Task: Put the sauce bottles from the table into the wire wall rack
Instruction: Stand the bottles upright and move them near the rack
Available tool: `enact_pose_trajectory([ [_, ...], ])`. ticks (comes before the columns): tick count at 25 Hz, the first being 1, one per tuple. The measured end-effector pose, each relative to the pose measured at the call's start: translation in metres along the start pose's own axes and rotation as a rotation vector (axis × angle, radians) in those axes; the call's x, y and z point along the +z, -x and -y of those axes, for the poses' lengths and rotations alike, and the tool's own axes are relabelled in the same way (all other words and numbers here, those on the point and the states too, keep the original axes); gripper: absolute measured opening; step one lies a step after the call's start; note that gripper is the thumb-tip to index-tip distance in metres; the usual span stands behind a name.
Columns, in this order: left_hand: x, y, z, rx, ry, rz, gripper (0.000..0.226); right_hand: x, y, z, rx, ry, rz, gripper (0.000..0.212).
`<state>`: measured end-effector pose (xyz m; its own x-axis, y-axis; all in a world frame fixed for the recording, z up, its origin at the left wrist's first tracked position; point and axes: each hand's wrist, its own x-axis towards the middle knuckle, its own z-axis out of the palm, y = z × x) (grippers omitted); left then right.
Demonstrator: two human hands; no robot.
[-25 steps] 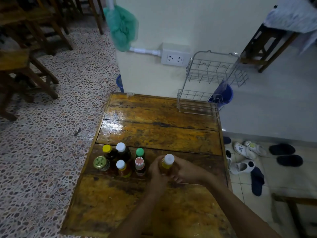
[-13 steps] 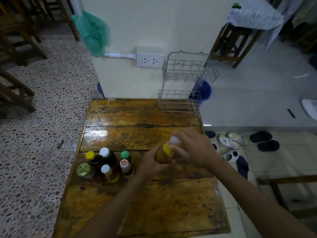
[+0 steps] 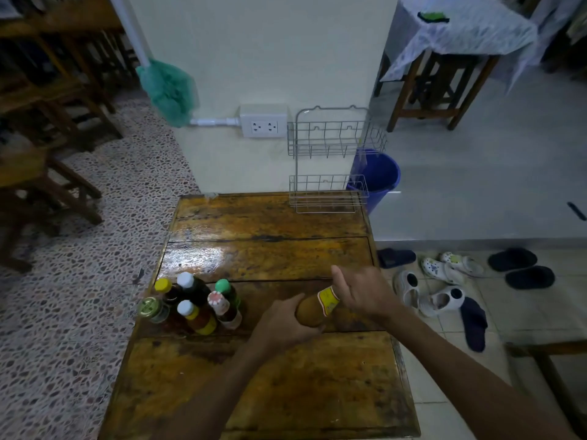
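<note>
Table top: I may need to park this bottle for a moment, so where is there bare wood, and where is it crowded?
Bare wood: the far planks of the table between the bottle cluster and the wire rack, and the near plank under the forearms. Crowded: the left edge, where six bottles stand packed together. Both rack shelves look empty.

The right hand hides the brown bottle cap

Dim, glare on table, warped edges.
</note>
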<state>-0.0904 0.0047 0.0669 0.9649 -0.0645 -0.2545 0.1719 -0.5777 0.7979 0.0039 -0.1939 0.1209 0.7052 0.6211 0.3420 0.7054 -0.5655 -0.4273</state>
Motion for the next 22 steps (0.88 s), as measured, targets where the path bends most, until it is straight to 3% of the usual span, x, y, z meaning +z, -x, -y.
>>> enact_pose_trajectory([
  [3,0.025,0.009,-0.001,-0.044,-0.184,-0.061,0.046,0.013,0.022,-0.012,0.071,0.024,0.032,0.037],
  [9,0.059,0.013,-0.001,-0.008,-0.639,-0.230,0.051,0.031,0.065,-0.030,0.412,0.011,0.230,0.038],
  [12,0.070,0.010,-0.002,-0.028,-0.707,-0.235,0.056,0.022,0.063,-0.032,0.542,0.103,0.336,0.044],
  [14,0.062,0.001,-0.003,-0.030,-0.557,-0.122,0.056,0.014,0.062,-0.028,0.339,0.173,0.209,0.045],
  [16,0.040,-0.012,-0.004,-0.035,-0.223,0.122,0.052,0.004,0.063,-0.029,0.074,0.171,0.071,0.043],
  [18,0.022,-0.021,-0.008,-0.031,0.020,0.341,0.047,-0.005,0.057,-0.034,-0.067,0.202,0.032,0.040],
  [20,0.016,-0.026,-0.010,-0.028,0.120,0.414,0.046,-0.010,0.045,-0.034,-0.133,0.230,-0.004,0.038],
  [22,0.017,-0.030,-0.010,-0.050,0.184,0.367,0.046,-0.013,0.030,-0.033,-0.074,0.154,-0.038,0.044],
])
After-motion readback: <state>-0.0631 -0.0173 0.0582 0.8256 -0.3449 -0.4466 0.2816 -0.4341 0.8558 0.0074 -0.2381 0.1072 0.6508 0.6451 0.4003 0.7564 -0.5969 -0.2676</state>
